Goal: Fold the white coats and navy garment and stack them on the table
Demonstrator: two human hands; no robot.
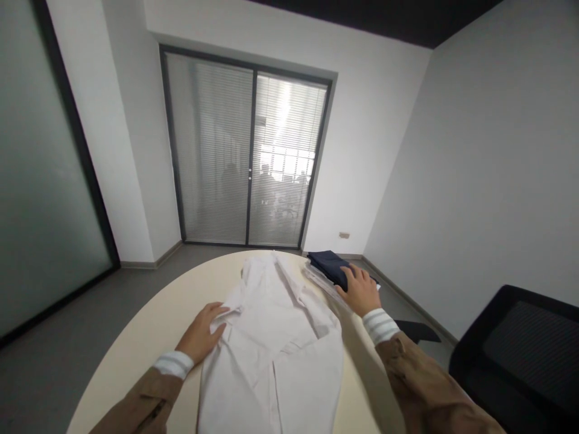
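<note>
A white garment (271,337), which looks like a shirt, lies lengthwise on the round table, partly folded over itself with creases. My left hand (203,330) is at its left edge, thumb and fingers apart, fingertips touching the fabric. To the right sits a folded navy cloth (328,265) on top of a white folded item (319,278), close to the table's edge. My right hand (359,290) rests on the near end of the navy cloth with its fingers spread. The palm hides part of that cloth.
The cream round table (149,337) carries the clothes. A black mesh chair (520,355) stands at the right, beside the table. Behind are a glass partition with blinds (208,150) and white walls. A frosted glass panel (45,181) is at the left.
</note>
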